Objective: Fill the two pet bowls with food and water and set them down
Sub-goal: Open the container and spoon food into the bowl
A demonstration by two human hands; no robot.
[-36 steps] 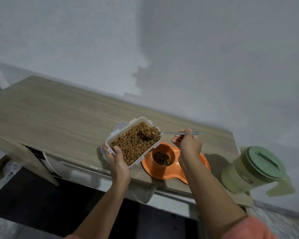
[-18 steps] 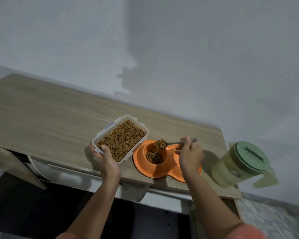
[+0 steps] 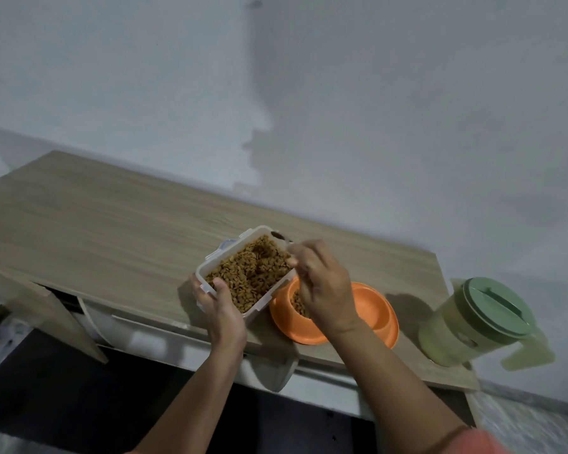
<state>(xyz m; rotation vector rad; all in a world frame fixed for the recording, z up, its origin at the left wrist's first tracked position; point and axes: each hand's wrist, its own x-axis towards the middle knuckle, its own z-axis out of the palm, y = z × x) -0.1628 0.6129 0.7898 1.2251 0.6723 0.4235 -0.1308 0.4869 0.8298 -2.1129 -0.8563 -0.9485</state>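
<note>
Where the wooden desk (image 3: 89, 224) runs from the left edge toward the wall, its front carries an open angled panel (image 3: 56, 312) with a pale rounded part beneath it; what that part is cannot be told.

Left hand (image 3: 222, 309): forearm rises from the lower centre, wrist straight. The fingers are clamped on the near corner of the clear plastic food container (image 3: 248, 270), thumb (image 3: 219, 288) lying over the rim and the rest wrapped beneath. The container is tilted, its far end higher, and it is heaped with brown kibble (image 3: 243, 276). A lid or second clear piece shows just behind its far left corner.

Right hand (image 3: 325, 290): forearm enters from the lower right, an orange sleeve (image 3: 482, 444) at the frame edge. The hand is turned back-up, knuckles toward the camera, fingers bent downward and reaching over the right rim of the container. It is motion-blurred. A dark spoon tip (image 3: 278, 236) shows past the container's far corner, in line with the hand; whether the fingers are pinched on its handle cannot be told.

Orange double pet bowl (image 3: 374, 312): resting on the desk near the front edge, just right of the container and partly under the right hand. The left well holds kibble; the right well shows bare orange.

Green lidded pitcher (image 3: 476, 319): standing at the desk's right end, well apart from the bowl, handle pointing right.
</note>
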